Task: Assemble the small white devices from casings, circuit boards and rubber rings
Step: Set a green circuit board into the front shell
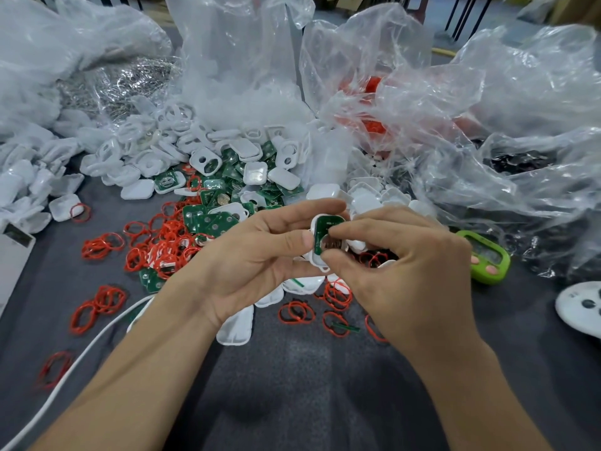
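**Held piece.** Casing (314, 260), white and open-faced, held above the middle of the worktop (292, 385) between both hands. A green circuit board (322, 226) sits in its open face, with a copper-coloured patch showing lower down.

**Left hand** (257, 258). Fingers curled behind the casing, thumb tip against its left rim. It holds the casing.

**Right hand** (400, 268). Forefinger and thumb are bent in close, their tips pinching at the circuit board from the right. The other fingers are curled beneath.

**Loose casings** (195, 157). White, heaped toward the far edge and spilling out from clear plastic bags (487, 109). A few more lie under the hands.

**Loose circuit boards** (208, 219). Green, piled among and just in front of the loose casings.

**Rubber rings** (162, 236). Red, scattered left of the middle, with smaller clusters below the hands and toward the left edge.

**Timer** (487, 258). Green with pink buttons, lying near the right edge just beside the right hand.

**Cable** (81, 356). White, running from the near left corner toward the middle.

**Disc** (582, 304). White and round with dark spots, at the right edge and partly cut off.

**Bag of metal parts** (130, 83). Silvery contents, at the far left corner.
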Action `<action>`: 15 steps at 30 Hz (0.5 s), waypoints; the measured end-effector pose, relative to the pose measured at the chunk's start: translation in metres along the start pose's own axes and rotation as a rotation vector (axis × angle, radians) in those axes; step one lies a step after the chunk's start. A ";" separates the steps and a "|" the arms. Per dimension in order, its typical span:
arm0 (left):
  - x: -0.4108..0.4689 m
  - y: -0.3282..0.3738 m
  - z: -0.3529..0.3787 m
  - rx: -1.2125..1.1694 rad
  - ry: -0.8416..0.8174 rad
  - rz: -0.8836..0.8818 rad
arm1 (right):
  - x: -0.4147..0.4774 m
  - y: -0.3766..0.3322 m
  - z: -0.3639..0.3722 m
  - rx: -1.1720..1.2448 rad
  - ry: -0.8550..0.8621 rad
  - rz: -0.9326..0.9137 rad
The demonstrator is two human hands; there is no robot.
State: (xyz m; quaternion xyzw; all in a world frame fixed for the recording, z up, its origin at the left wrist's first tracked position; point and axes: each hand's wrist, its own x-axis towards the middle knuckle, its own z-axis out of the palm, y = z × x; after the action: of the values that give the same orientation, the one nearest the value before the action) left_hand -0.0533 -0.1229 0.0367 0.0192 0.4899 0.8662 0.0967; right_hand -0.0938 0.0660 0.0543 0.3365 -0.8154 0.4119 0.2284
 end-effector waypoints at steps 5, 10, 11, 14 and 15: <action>0.000 0.001 0.001 -0.001 0.020 -0.007 | 0.001 0.001 0.000 0.033 -0.043 0.018; 0.000 0.000 -0.002 -0.036 -0.003 -0.001 | 0.000 -0.002 0.002 -0.002 -0.017 0.020; -0.001 0.000 -0.002 -0.040 -0.004 0.001 | 0.000 -0.002 0.002 -0.003 -0.014 0.021; -0.001 0.000 -0.002 -0.039 -0.007 0.008 | 0.000 -0.002 0.001 -0.005 -0.002 0.015; -0.001 0.000 -0.002 -0.035 -0.007 0.009 | 0.000 -0.002 0.001 -0.006 0.002 0.014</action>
State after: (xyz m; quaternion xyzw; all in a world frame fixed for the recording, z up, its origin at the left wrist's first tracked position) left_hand -0.0530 -0.1245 0.0355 0.0227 0.4743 0.8750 0.0946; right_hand -0.0921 0.0645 0.0548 0.3298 -0.8188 0.4114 0.2272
